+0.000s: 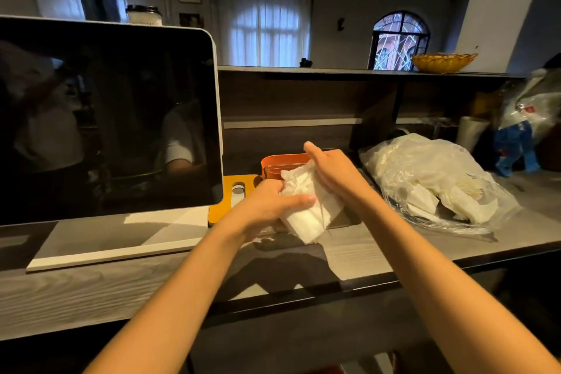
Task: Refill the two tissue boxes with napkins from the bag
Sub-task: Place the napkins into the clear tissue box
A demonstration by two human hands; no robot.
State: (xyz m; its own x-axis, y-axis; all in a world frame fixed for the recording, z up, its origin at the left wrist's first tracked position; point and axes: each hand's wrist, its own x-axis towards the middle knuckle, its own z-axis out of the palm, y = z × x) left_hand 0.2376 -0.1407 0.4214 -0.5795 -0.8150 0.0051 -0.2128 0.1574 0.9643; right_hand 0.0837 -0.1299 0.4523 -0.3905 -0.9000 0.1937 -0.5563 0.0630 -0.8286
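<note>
A dim room: curtained windows (267, 29) glow behind a dark shelf (349, 71); an arched window (399, 39) is right; grey wood-grain counter (91, 285) below.
</note>
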